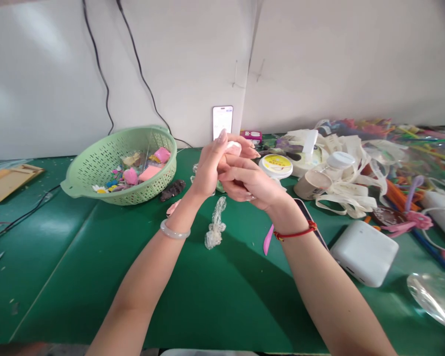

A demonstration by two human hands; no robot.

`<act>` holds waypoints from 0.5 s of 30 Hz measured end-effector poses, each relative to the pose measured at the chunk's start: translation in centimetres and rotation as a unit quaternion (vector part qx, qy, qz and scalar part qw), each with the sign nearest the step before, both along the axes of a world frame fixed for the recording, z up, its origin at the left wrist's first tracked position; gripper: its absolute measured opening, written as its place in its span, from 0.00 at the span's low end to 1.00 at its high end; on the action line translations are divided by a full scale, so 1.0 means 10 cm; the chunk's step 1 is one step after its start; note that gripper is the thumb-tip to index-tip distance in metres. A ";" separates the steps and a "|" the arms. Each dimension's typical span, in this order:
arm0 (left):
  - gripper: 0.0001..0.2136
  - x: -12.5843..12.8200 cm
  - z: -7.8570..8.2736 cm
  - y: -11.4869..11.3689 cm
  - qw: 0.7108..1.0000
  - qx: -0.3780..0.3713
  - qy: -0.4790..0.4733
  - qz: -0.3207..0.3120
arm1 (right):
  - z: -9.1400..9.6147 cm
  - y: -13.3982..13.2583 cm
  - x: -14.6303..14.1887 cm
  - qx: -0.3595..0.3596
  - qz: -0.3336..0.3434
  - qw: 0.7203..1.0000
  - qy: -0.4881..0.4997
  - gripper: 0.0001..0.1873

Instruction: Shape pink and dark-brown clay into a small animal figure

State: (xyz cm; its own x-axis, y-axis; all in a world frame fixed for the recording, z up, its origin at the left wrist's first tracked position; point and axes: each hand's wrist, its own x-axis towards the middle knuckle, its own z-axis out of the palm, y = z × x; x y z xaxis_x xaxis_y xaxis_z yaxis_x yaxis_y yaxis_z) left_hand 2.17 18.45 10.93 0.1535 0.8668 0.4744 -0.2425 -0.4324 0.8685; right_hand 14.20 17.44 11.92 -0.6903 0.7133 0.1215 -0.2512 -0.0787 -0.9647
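Both hands meet above the middle of the green table. A pale pinkish-white lump (233, 147) shows between the thumb and fingers of my left hand (208, 165). Curled fingers of my right hand (249, 179) press in against the left hand just below the lump; what they hold, if anything, is hidden. Under the hands lies a crumpled clear plastic wrap (215, 225). A pink plastic knife (268, 240) rests by my right wrist, and a small pink piece (172, 208) is partly covered by my left forearm.
On the left, a green basket (96, 153) holds small colourful pieces. A lit phone (222, 118) leans on the wall. To the right are a round yellow-labelled tub (276, 165), a paper cup (312, 185), white strips (344, 202), a white box-shaped device (365, 252) and a clear dome (435, 299).
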 end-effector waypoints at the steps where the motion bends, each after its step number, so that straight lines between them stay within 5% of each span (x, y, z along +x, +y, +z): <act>1: 0.23 0.00 -0.01 0.01 1.000 0.003 -0.001 -0.001 | -0.01 0.00 -0.01 0.003 -0.005 1.000 -0.003 0.13; 8: 0.21 -0.03 -0.02 0.04 0.999 -0.026 0.020 0.027 | 0.07 -0.04 0.01 0.026 -0.039 0.997 -0.067 0.12; 15: 0.21 0.00 0.00 0.02 0.999 0.006 0.025 0.028 | 0.10 -0.03 0.07 0.034 -0.066 0.997 -0.029 0.11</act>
State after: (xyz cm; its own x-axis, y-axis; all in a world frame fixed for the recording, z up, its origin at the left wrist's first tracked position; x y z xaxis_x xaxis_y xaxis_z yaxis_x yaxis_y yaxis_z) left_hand 2.12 18.64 10.90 0.1287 0.8688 0.4781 -0.1745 -0.4548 0.8733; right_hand 14.87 17.13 12.97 -0.5979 0.7902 0.1344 -0.1978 0.0170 -0.9801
